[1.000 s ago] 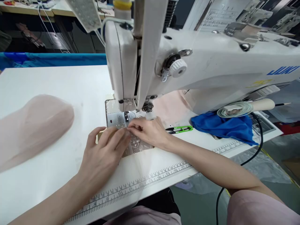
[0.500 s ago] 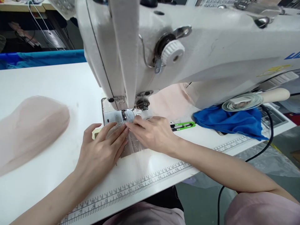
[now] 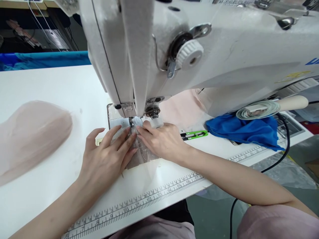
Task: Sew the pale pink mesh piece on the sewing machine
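Note:
My left hand (image 3: 108, 156) lies flat in front of the presser foot (image 3: 131, 121) of a white sewing machine (image 3: 231, 49), its fingers spread on a strip of sheer pale fabric (image 3: 142, 153). From the other side, my right hand (image 3: 166, 141) pinches the same fabric close to the foot, with fingers bent together and the thumb mostly hidden. The fabric passes over the metal needle plate (image 3: 113, 115) and hangs toward the table's front edge. Under the machine arm, behind my right hand, more pale pink fabric (image 3: 183, 106) is spread out.
A sheer pink piece (image 3: 37, 132) lies on the left of the white table. Green thread snips (image 3: 196, 134) rest right of my right hand. Farther right are a blue cloth (image 3: 245, 131) and a coil of pale tape (image 3: 256, 109). A printed ruler (image 3: 134, 205) follows the front edge.
My left hand has shifted slightly left, and its fingers are more spread. My right hand stays by the presser foot. The view has moved slightly.

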A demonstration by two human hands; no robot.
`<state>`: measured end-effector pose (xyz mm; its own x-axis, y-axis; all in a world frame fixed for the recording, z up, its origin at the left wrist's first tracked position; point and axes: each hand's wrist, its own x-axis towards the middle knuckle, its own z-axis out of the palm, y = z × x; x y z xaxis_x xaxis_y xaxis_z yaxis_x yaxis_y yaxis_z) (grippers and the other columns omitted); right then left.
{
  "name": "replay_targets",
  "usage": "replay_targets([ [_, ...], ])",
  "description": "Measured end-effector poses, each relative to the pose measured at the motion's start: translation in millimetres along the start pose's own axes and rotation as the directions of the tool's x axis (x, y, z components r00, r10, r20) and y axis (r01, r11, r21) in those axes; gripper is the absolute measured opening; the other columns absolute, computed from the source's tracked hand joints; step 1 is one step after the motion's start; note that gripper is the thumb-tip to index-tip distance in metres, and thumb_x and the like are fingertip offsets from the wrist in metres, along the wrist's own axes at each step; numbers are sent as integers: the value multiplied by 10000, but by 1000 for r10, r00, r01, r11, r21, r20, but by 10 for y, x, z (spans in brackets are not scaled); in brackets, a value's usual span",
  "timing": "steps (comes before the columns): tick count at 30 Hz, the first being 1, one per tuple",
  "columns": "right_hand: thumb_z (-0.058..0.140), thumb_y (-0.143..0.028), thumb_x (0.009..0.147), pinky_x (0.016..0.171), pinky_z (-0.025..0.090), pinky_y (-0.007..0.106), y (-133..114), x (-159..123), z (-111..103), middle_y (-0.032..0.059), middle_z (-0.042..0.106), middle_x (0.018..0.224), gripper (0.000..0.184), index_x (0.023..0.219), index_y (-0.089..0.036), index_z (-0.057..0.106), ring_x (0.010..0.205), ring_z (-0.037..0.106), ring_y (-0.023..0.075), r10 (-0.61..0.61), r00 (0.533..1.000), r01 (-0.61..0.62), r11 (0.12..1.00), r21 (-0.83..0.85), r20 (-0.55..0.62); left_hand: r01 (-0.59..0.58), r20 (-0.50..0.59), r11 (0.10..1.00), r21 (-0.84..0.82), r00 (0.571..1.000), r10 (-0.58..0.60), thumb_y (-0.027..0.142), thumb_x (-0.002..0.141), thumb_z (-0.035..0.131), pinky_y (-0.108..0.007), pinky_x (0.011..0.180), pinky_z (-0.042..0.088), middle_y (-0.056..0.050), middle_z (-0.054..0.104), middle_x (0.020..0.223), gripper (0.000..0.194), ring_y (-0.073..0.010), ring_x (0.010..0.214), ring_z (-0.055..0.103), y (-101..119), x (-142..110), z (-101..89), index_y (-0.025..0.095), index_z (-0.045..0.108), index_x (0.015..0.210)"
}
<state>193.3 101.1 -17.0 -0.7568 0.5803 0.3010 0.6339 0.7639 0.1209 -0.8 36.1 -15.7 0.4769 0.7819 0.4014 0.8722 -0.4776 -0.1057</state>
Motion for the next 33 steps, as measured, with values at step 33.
replay_targets([
  [33,419,-207,1009,506,282,321,4,20,-11,80,693,1132,282,1148,-151,658,763,608,148,37,997,-38,999,11,69,15,15,999,-36,1000,-15,295,983,496,-599,1061,301,-81,667,1288,380,-334,1211,589,-70,-13,58,246,545,1357],
])
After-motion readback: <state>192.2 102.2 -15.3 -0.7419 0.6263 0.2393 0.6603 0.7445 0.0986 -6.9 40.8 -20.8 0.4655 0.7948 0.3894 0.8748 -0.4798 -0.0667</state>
